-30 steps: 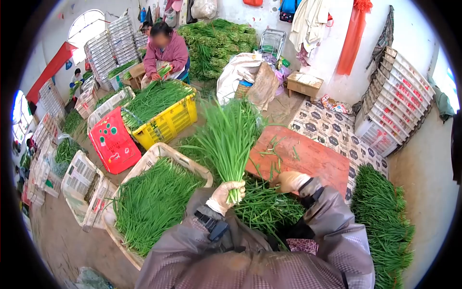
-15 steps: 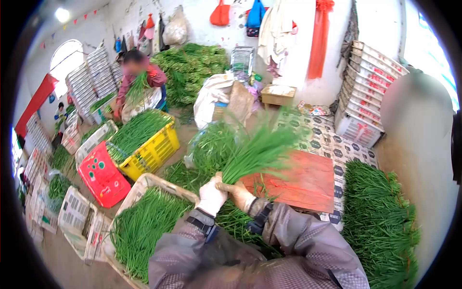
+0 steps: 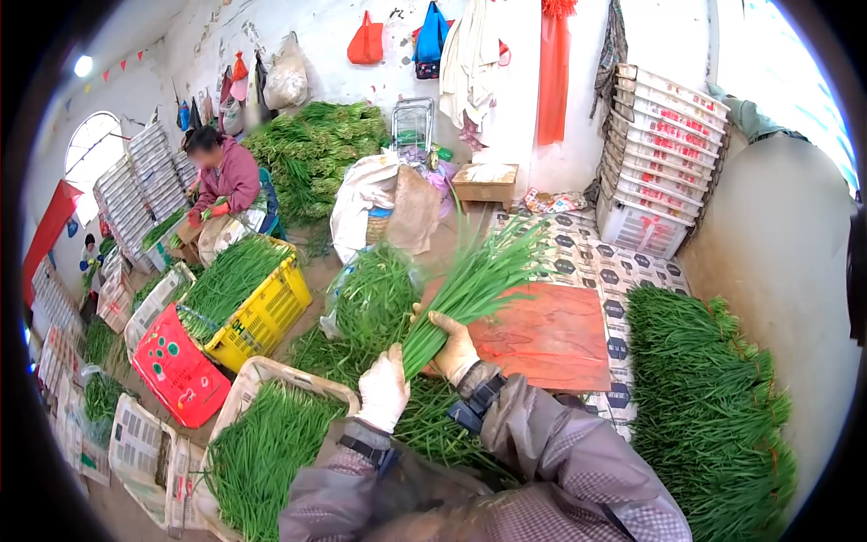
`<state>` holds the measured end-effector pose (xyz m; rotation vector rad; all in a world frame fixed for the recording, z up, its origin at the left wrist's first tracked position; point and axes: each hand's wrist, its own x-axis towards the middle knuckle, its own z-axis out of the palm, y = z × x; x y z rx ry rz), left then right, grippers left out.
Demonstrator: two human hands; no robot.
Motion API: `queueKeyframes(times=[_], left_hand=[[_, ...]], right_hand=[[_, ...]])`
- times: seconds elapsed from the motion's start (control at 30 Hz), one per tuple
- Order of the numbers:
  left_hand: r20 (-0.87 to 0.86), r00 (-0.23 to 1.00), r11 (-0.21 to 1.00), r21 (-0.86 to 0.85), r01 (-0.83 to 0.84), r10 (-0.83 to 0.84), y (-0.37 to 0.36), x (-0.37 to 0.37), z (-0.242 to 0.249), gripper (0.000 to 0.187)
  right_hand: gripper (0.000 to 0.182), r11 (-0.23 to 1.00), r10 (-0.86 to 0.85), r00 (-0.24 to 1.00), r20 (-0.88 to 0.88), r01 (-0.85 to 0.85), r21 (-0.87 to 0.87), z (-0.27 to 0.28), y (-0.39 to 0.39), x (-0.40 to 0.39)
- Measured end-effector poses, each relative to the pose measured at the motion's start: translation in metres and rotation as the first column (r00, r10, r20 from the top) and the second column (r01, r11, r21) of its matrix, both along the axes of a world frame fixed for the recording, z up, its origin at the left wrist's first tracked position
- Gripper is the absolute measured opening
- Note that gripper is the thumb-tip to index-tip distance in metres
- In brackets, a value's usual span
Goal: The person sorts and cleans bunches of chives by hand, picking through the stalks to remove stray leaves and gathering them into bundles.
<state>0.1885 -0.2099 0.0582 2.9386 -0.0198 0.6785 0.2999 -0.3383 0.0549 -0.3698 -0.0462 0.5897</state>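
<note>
Both my gloved hands hold one bunch of green chives (image 3: 479, 275) that fans up and to the right. My left hand (image 3: 383, 390) grips its cut root end. My right hand (image 3: 454, 348) wraps the stalks a little higher. Below the bunch lies a red board (image 3: 551, 339) with a loose heap of chives (image 3: 433, 425) at its left edge. A white basket of chives (image 3: 262, 443) sits to my lower left.
A yellow crate (image 3: 266, 316) and a red crate (image 3: 176, 375) stand at left. A seated person (image 3: 226, 181) sorts chives at the back. Stacked white crates (image 3: 659, 172) line the right wall. A long chive pile (image 3: 709, 406) lies at right.
The bunch has swung from upright to leaning right. My right hand left the heap and took hold of the stalks. The view has shifted left and up.
</note>
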Motion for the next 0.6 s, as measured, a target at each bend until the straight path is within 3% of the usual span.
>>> queueKeyframes(times=[0.07,0.13,0.17,0.2,0.23,0.27,0.33,0.4,0.47,0.53,0.6], left_hand=[[0.056,0.997,0.994,-0.093,0.052,-0.047,-0.003,0.011,-0.005,0.065],[0.095,0.992,0.978,-0.185,0.101,-0.084,-0.008,0.022,-0.016,0.064],[0.122,0.984,0.960,-0.232,0.154,-0.128,-0.012,0.029,-0.019,0.066],[0.100,0.987,0.953,-0.264,0.149,-0.126,-0.021,0.033,-0.016,0.073],[-0.022,0.987,0.937,-0.318,0.143,-0.158,-0.029,0.035,-0.004,0.087],[-0.144,0.962,0.892,-0.426,0.150,-0.230,-0.037,0.037,0.018,0.100],[-0.062,0.899,0.737,-0.598,0.314,-0.433,-0.047,0.059,0.034,0.111],[0.087,0.856,0.648,-0.616,0.448,-0.510,-0.064,0.085,0.051,0.109],[0.161,0.822,0.485,-0.740,0.467,-0.546,-0.089,0.099,0.075,0.108],[0.214,0.792,0.469,-0.707,0.529,-0.572,-0.109,0.122,0.081,0.107],[0.290,0.743,0.284,-0.793,0.539,-0.604,-0.129,0.150,0.063,0.102]], right_hand=[[0.036,0.999,-0.015,0.999,0.035,0.016,-0.033,0.005,-0.007,0.001],[0.038,0.987,-0.156,0.972,0.175,0.161,-0.016,0.012,-0.009,0.006],[0.038,0.981,-0.170,0.975,0.142,0.182,-0.072,0.023,-0.016,0.003],[0.038,0.971,-0.186,0.977,0.103,0.199,-0.131,0.041,-0.025,-0.003],[0.040,0.959,-0.205,0.962,0.181,0.235,-0.160,0.042,-0.032,0.004],[0.043,0.944,-0.220,0.940,0.262,0.273,-0.185,0.043,-0.040,0.010],[0.048,0.956,-0.187,0.946,0.263,0.237,-0.174,0.066,-0.061,0.009],[0.050,0.895,-0.188,0.845,0.501,0.357,-0.266,0.070,-0.081,0.024],[0.050,0.853,-0.036,0.728,0.685,0.379,-0.358,0.061,-0.104,0.055],[0.041,0.725,-0.082,0.658,0.748,0.555,-0.409,0.079,-0.122,0.056],[0.045,0.734,-0.022,0.640,0.768,0.532,-0.422,0.088,-0.142,0.072]])
